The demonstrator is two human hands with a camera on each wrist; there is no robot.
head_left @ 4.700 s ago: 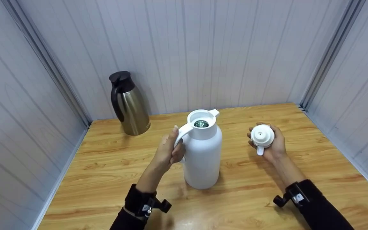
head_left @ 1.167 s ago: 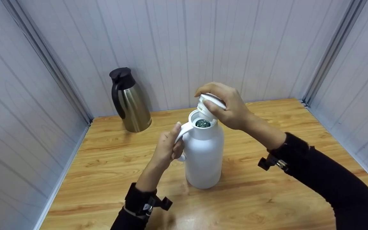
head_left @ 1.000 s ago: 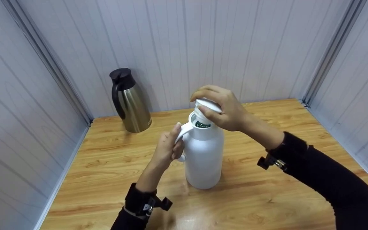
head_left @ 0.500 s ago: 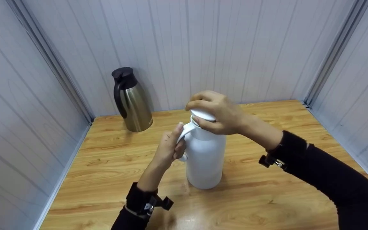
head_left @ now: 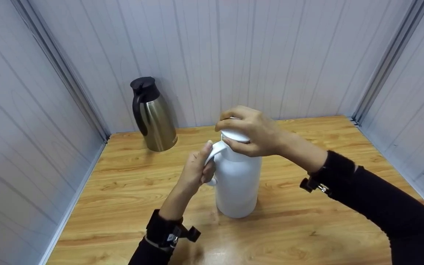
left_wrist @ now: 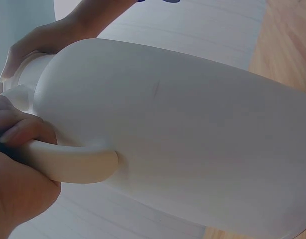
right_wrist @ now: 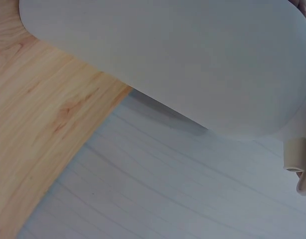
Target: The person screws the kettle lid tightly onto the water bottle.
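White vacuum jug (head_left: 237,184): stood upright on the wooden counter (head_left: 307,228), near the middle; its long axis is vertical, mouth uppermost.

Lid (head_left: 235,135): a white stopper lid, seated on the jug's mouth and largely covered by fingers; whether it is fully home cannot be told.

Right hand (head_left: 250,130): placed directly above the jug on the line of its long axis, the forearm brought in from the right; the grip is clamped round the lid's rim, thumb on the near side and fingers curled over the far side.

Left hand (head_left: 197,171): set to the left of the jug body, level with its shoulder; the grip is wrapped round the white handle (left_wrist: 68,164), as is shown closely in the left wrist view, with the thumb laid along the handle's top.

Key relation: the lid lies straight under the right grip and in line with the jug's upright axis, so any turning or pressing would be taken about that axis, while the jug is steadied from the side by the left hand. The right hand is the nearer to the lid; the left is nearer to the body.

Steel jug (head_left: 154,117): a second vacuum jug with a black top and handle, stood well apart at the back left, close to the wall panels (head_left: 234,55).
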